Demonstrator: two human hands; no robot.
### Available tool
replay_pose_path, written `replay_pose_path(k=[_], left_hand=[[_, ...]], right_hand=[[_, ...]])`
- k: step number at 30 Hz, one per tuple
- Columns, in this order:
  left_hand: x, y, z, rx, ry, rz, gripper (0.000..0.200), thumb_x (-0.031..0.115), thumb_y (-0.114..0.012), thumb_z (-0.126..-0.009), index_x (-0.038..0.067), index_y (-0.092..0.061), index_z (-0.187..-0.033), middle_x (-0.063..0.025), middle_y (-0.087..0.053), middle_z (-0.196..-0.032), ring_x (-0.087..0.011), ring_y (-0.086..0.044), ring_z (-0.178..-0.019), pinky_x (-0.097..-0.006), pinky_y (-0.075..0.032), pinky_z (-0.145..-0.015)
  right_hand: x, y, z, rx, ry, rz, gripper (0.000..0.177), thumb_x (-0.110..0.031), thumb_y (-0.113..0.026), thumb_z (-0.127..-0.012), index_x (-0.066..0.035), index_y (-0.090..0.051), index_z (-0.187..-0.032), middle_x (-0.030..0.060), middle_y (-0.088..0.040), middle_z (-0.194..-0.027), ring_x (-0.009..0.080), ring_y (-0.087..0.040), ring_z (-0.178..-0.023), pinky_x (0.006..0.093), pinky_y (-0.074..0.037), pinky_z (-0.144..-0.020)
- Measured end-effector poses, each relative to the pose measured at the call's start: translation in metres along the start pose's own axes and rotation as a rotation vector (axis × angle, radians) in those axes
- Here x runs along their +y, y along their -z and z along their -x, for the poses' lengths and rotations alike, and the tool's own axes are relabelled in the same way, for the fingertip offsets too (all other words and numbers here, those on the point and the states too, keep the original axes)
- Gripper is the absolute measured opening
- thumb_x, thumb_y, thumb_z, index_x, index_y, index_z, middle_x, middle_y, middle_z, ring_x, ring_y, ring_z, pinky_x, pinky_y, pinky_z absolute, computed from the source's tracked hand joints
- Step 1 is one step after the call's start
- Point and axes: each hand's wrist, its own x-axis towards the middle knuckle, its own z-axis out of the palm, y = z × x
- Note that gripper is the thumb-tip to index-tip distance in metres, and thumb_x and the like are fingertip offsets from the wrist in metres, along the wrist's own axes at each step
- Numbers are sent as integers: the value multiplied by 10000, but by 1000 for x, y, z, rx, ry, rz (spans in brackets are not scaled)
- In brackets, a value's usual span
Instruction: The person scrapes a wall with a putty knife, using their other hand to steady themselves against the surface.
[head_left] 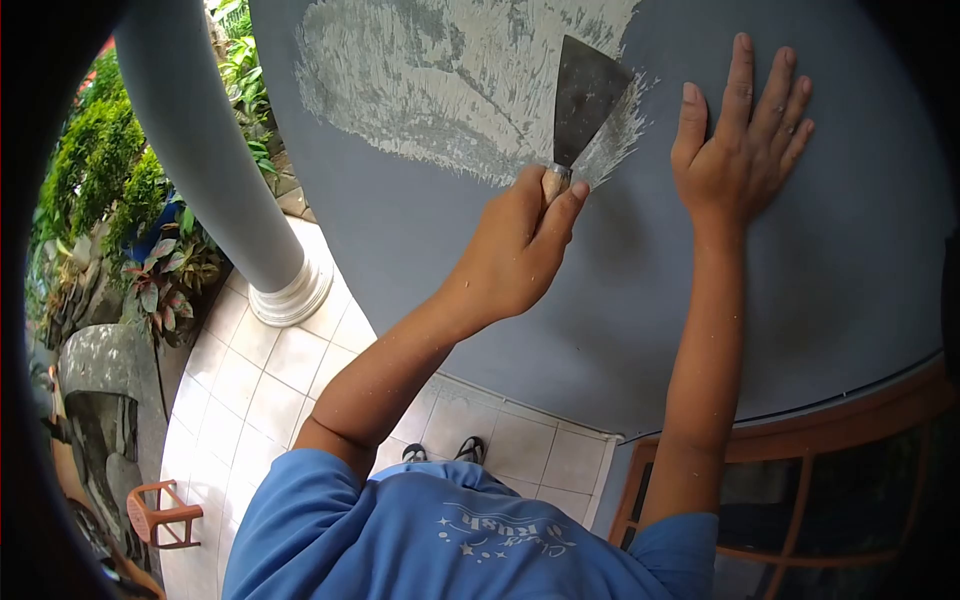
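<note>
While scraper (585, 100) meets patch (430, 80) edge, right hand (735, 160) lies beside.

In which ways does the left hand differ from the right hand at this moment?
The left hand is closed around the handle of a putty knife; the right hand holds nothing. The left hand is curled, while the right hand lies flat with spread fingers on the blue-grey wall. Both are bare and raised to the wall.
</note>
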Motion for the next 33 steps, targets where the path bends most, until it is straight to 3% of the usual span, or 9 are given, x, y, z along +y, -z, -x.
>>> replay_pose_path(k=[6,9,12,15,21,27,33], left_hand=[[-37,-3,29,-43,157,46,325,348,-474,-1002,66,-424,-849,31,-422,-621,-33,-410,-497,-208,-364,-438],[-12,-6,8,-117,99,38,314,338,-469,-1003,55,-438,-869,28,-425,-625,-34,-412,-498,-208,-364,-440],[-8,-9,6,-97,34,-31,317,337,-470,-1001,54,-442,-860,23,-435,-630,-36,-411,-506,-209,-366,-449],[-27,-6,22,-29,84,1,326,342,-476,-997,52,-441,-852,23,-439,-633,-38,-413,-522,-214,-370,-462],[-7,-16,-1,-10,-56,-84,304,318,-471,-1005,59,-428,-853,36,-425,-630,-27,-405,-521,-206,-346,-450],[-31,-12,25,0,86,31,323,332,-483,-1001,73,-419,-820,30,-432,-627,-31,-403,-506,-203,-341,-441],[5,-13,0,-65,3,-28,299,330,-471,-1004,74,-425,-855,41,-403,-617,-30,-371,-476,-203,-334,-421]], right_hand=[[-2,-1,0,-7,-10,28,569,-499,-448,-939,-252,-384,-1448,134,-351,-1490,394,-329,-1366,583,-276,-1072],[-3,-2,2,40,29,-25,548,-447,-483,-935,-234,-410,-1434,140,-351,-1492,402,-320,-1370,581,-269,-1075],[0,5,2,-90,34,95,616,-307,-503,-884,-85,-374,-1444,195,-264,-1530,433,-233,-1400,558,-168,-1124],[-3,6,1,-111,-3,109,598,-302,-491,-890,-78,-387,-1434,199,-282,-1519,430,-243,-1395,557,-176,-1122],[-6,7,2,-97,4,74,588,-281,-499,-884,-83,-396,-1428,199,-292,-1513,416,-257,-1393,557,-184,-1119],[-4,11,-3,-114,-21,82,591,-270,-507,-878,-88,-395,-1429,200,-292,-1513,420,-260,-1390,557,-189,-1117],[-5,9,1,-98,-9,64,588,-272,-511,-876,-88,-405,-1424,200,-295,-1511,425,-265,-1387,558,-191,-1116]])
